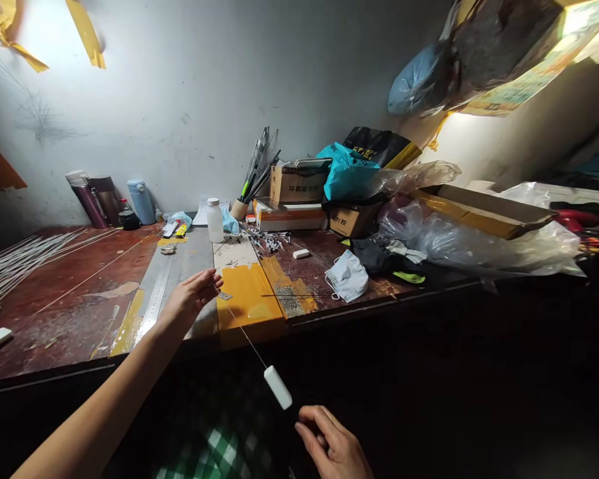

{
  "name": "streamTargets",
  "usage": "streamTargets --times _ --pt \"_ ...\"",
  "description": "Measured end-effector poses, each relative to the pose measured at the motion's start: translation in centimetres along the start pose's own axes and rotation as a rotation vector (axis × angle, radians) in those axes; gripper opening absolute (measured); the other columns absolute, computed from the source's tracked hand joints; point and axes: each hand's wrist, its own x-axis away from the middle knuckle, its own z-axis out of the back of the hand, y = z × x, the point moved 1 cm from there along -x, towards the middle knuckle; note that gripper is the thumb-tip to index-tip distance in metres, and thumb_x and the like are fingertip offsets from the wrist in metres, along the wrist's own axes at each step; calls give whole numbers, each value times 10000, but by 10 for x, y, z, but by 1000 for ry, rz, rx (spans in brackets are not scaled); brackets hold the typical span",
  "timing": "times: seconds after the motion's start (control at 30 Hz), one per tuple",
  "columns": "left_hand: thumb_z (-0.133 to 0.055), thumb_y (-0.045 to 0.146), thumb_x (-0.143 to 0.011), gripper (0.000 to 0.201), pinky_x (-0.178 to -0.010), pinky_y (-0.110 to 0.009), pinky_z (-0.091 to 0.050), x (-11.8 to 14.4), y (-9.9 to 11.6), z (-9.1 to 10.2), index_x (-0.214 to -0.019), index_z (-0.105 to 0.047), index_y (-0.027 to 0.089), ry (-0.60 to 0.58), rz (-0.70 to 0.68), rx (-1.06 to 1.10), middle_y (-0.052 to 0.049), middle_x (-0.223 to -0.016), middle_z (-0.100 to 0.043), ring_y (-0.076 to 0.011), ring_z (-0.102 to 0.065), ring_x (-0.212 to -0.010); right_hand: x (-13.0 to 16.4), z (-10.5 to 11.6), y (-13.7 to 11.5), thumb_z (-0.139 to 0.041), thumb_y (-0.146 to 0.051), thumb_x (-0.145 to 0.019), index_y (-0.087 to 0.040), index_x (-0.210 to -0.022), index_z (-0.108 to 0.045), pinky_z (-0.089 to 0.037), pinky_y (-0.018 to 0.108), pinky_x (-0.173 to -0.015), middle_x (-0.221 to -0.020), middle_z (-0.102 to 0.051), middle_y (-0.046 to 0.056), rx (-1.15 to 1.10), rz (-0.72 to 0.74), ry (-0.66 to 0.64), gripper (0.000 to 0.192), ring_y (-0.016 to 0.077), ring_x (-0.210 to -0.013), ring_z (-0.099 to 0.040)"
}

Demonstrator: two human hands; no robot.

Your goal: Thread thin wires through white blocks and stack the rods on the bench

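left hand [192,296] pinches thin rod [242,330] | white block [278,387] on end | right hand [329,442] near

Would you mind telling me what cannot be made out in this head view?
- Right hand: its wrist is cut off by the bottom edge; whether it touches the white block is unclear.
- Left hand: the thin rod is too fine to show the pinch clearly.
- Small metal pieces on the bench: too small to identify.
- Box lettering: too small to read.
- Under the bench: lost in shadow.
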Motion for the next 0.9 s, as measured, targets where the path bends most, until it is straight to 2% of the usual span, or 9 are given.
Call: streamTargets --times 0.1,0.23,0.47,0.63,0.73,0.83,0.9 --pt "-598 113 -854 131 -695 -263 -589 -17 3 -6 -931 -692 62 -25 -10 -43 -135 -835 -729 -196 -712 -751 -11 1 -3 -449 -366 -940 -260 -916 -607 -484 193 -576 -818 -632 -5 12 16 -7 192 125 -632 -593" --pt "-647 144 -827 144 -703 -268 -583 -31 4 -8 -930 -689 53 -42 -20 -101 -135 -822 -720 -191 -706 -724 -19 -5 2 -444 -378 -939 -251 -898 -604 -463 203 -538 -798 -627 -6 17 17 -10 208 120 -576 -560" --pt "-680 179 -805 168 -706 -280 -582 -37 5 -4 -914 -687 50 -57 -37 -150 -144 -808 -717 -213 -705 -749 -24 -11 -4 -520 -339 -891 -232 -865 -586 -409 207 -501 -705 -583 -23 19 -66 -46 129 104 -508 -483" --pt "-660 137 -812 110 -713 -273 -582 -37 6 -3 -867 -683 45 -48 -28 -142 -140 -806 -715 -197 -703 -722 -27 -11 -14 -440 -361 -926 -228 -829 -593 -409 214 -591 -742 -579 -12 -83 -57 -104 225 129 -641 -529" --pt "-620 110 -836 109 -704 -269 -585 -37 6 -4 -891 -673 31 -35 -14 -136 -152 -815 -713 -194 -703 -720 -30 -12 -16 -432 -381 -928 -201 -810 -601 -366 214 -553 -652 -553 -20 -217 -129 -211 274 109 -576 -465" --pt "-579 103 -861 128 -685 -280 -592 -39 6 -3 -923 -657 22 -18 -5 -115 -160 -817 -706 -198 -703 -720 -31 -16 -18 -450 -467 -904 -169 -860 -601 -269 203 -454 -590 -532 -31 -423 -248 -398 337 73 -459 -344" --pt "-555 110 -876 141 -679 -290 -597 -40 9 -3 -948 -647 31 -8 -15 -87 -146 -810 -698 -194 -700 -716 -28 -19 -17 -492 -522 -870 -161 -862 -612 -257 190 -445 -579 -526 -31 -521 -302 -491 380 64 -450 -342"
